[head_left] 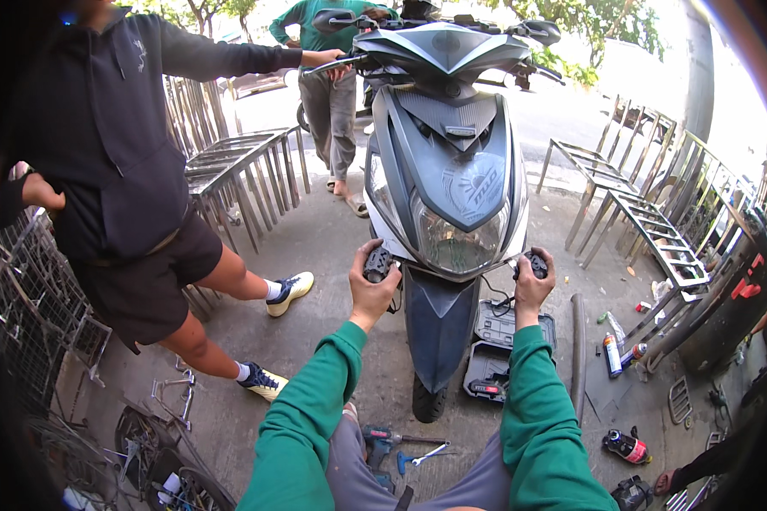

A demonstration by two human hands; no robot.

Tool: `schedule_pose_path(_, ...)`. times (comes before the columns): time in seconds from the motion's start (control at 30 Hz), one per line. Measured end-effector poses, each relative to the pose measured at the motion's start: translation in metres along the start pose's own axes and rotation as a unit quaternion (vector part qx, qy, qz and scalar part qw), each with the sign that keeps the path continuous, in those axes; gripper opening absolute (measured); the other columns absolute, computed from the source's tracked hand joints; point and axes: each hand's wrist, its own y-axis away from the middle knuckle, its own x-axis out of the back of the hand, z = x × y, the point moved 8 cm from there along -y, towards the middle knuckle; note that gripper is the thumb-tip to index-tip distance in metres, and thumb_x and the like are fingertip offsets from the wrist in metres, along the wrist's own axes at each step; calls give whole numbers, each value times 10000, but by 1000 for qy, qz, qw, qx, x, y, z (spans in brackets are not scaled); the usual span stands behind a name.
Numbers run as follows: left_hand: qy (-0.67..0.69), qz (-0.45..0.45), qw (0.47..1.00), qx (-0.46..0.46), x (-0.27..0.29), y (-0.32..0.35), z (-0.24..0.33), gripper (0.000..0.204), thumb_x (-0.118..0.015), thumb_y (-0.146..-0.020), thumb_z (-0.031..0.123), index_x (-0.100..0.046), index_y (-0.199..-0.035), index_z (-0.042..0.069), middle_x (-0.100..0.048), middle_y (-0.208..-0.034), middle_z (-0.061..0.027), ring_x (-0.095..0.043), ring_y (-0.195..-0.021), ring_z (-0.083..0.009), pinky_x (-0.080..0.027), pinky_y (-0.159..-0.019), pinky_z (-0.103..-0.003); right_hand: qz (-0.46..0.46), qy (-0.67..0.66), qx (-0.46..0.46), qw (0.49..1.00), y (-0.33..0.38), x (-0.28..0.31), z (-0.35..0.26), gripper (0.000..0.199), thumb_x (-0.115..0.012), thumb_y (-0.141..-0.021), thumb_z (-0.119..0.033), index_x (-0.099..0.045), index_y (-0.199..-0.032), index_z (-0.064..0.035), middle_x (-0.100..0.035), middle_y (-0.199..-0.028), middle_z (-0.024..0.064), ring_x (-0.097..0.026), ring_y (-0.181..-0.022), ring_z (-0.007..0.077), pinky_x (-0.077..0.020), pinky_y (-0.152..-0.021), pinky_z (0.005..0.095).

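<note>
In front of me stands a dark grey scooter (pixel 452 187), its headlight (pixel 460 238) facing me. My left hand (pixel 368 294) is closed around a small black auxiliary light (pixel 377 265), held beside the lower left of the front fairing. On the other side, my right hand (pixel 533 291) grips a matching black light (pixel 534 263) at about the same height. Thin dark wires hang near both lights. Whether either light touches the fairing I cannot tell. Below them are the dark front fender (pixel 440 319) and the front tyre (pixel 429 404).
A person in a dark hoodie (pixel 111 128) holds the left handlebar; another person (pixel 328 102) stands behind. An open tool case (pixel 486 362) lies right of the wheel. A power drill (pixel 380 443), wrench (pixel 430 453), spray cans (pixel 612 355) and a bottle (pixel 626 446) are on the floor. Metal frames (pixel 631 213) flank both sides.
</note>
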Motion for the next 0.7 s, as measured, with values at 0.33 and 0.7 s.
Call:
schedule_pose_path(0.33,29,-3,1000,4,0,2,-13,453,-704,-826,-24,-591,-1265,-14,-637,-1044,-48,-618,-913,-95,-521,-834,-256,-104,-116,-146,977,10,2,0,814,-847,-859,-150,-404,-1543,-169,-556,-1315,152,-630,-1089,228,-621,-824,325)
schedule_pose_path(0.7,-11,1,1000,-22,2,2,6,451,-708,-826,-15,-593,-1262,-21,-641,-1045,-47,-625,-923,-94,-524,-841,-256,-73,5,-35,997,1,-1,-11,253,-743,-892,-24,-655,-1129,-35,-680,-889,34,-643,-720,85,-554,-555,235)
